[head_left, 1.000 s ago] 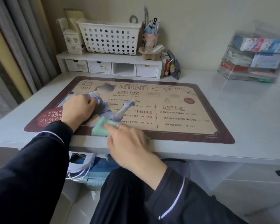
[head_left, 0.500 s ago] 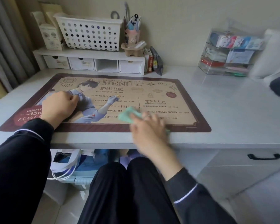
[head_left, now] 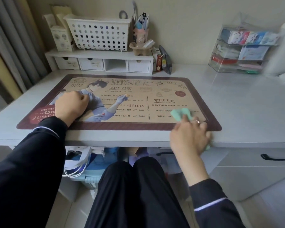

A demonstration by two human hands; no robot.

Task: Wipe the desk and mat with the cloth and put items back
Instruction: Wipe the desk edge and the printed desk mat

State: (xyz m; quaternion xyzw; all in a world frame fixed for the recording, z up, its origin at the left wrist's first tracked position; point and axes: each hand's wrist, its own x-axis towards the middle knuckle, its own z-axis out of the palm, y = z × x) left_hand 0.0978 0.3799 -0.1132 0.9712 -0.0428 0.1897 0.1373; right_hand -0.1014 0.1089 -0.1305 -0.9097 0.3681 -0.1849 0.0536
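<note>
You are looking at a white perforated basket (head_left: 97, 32) sitting on a white drawer riser (head_left: 92, 55) at the far left, with a pen cup (head_left: 140, 36) standing just right of it. A clear stacked organizer (head_left: 242, 51) is holding cards and packets at the far right. Grey curtains (head_left: 11, 46) are hanging on the left; a white bag (head_left: 76, 157) is sitting low at the near left.

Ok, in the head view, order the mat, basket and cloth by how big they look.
1. Mat.
2. Basket, though it sits farther back.
3. Cloth, partly under the right hand.
</note>
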